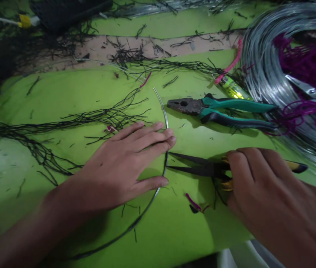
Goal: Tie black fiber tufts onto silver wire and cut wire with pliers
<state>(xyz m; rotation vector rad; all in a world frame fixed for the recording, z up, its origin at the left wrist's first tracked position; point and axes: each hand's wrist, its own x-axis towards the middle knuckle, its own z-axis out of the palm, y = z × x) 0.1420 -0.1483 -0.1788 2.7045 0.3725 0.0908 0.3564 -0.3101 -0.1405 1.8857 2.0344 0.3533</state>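
My left hand (127,163) lies flat on the green surface (63,96), fingers stretched out together, pressing on a curved length of steel wire (166,119) that arcs under the fingertips and thumb. My right hand (261,186) is wrapped round the yellow-and-black handles of long-nose pliers (194,165). The pliers' black jaws point left, and their tips reach the wire beside my left fingers.
Green-handled combination pliers (219,108) lie just beyond my hands. A large coil of steel wire (269,74) with purple yarn (305,63) on it fills the right. Black netting strands (63,123) and clippings spread over the left and back. A pink cord (230,65) lies near the coil.
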